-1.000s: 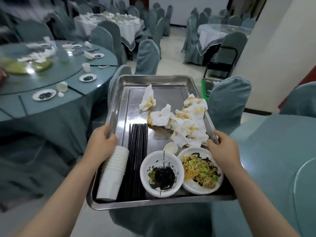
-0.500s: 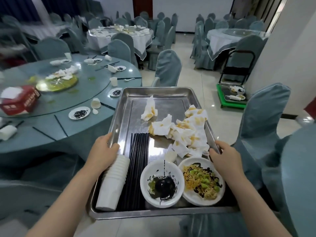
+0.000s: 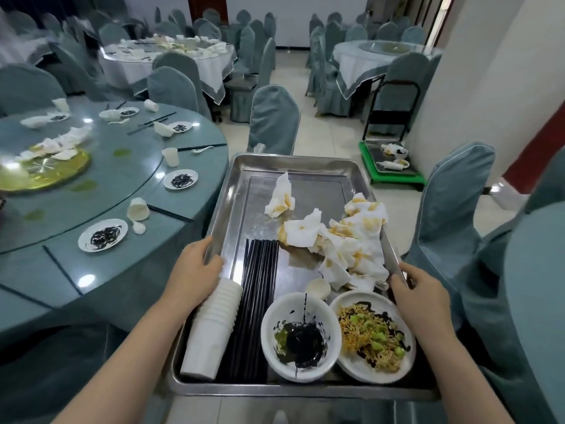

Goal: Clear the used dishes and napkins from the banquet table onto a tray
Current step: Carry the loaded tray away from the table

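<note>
**Loaded steel tray, carried beside a round banquet worktop**

Item 1. Tray: rectangular, stainless steel, held level in front of the person, just right of the round worktop and not resting on it.

Item 2. Hands: left hand grips the tray's left rim, fingers curled over the edge, beside the cup stack. Right hand grips the right rim, fingers curled round it, beside the noodle plate.

Item 3. Tray contents, near end: stack of white paper cups lying on its side along the left wall; bundle of black chopsticks lying lengthwise just right of it; white bowl smeared with dark sauce; white plate of noodle and green vegetable scraps, touching the bowl's right side. A small white lid or dish sits just behind the bowl.

Item 4. Tray contents, far end: heap of crumpled white napkins with yellow stains against the right wall; one separate stained napkin standing behind it, near the centre.

Item 5. Worktop, uncleared: small plates with dark residue, a tipped paper cup, an upright cup, loose chopsticks, a spoon, crumpled napkins beside a gold turntable platter.

Item 6. Surroundings: blue-covered chairs; a green trolley carrying dishes by the pillar.
</note>
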Tool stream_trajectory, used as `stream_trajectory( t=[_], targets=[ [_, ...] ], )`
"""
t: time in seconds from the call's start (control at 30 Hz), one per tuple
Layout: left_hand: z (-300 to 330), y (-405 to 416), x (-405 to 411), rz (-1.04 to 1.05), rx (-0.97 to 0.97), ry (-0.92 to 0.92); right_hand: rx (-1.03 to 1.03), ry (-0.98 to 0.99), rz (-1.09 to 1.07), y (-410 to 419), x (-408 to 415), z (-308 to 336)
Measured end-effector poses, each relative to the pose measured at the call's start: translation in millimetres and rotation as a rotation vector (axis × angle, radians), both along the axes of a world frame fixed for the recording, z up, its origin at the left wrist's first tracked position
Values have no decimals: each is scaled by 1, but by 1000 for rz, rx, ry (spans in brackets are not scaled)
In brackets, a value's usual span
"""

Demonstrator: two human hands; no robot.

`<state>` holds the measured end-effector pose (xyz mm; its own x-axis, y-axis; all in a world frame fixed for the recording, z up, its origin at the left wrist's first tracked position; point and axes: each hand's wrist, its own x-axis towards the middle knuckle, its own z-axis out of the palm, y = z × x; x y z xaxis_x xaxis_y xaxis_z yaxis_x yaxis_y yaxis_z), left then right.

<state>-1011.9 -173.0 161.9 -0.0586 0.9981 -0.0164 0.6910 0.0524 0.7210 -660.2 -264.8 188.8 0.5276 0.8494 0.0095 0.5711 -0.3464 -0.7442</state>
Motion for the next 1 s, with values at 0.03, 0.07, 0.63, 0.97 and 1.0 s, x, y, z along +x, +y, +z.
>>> stream_trajectory(
  t=[0.03, 0.07, 0.63, 0.97, 1.0],
  targets=[
    [-1, 13, 10, -17, 4, 0, 3, 0, -26, 7, 6, -2],
    [-3, 27, 19, -36, 11, 4, 6, -6, -54, 15, 13, -6],
    [-37, 246, 141, -200, 13, 16, -15, 37, -324, 166, 107, -21],
    [-47, 371, 166, -239, -59, -7, -67, 66, -351, 276, 132, -32],
    [-54, 391, 165, -256, -77, -6, -71, 67, -355, 292, 135, -35]
  ],
)
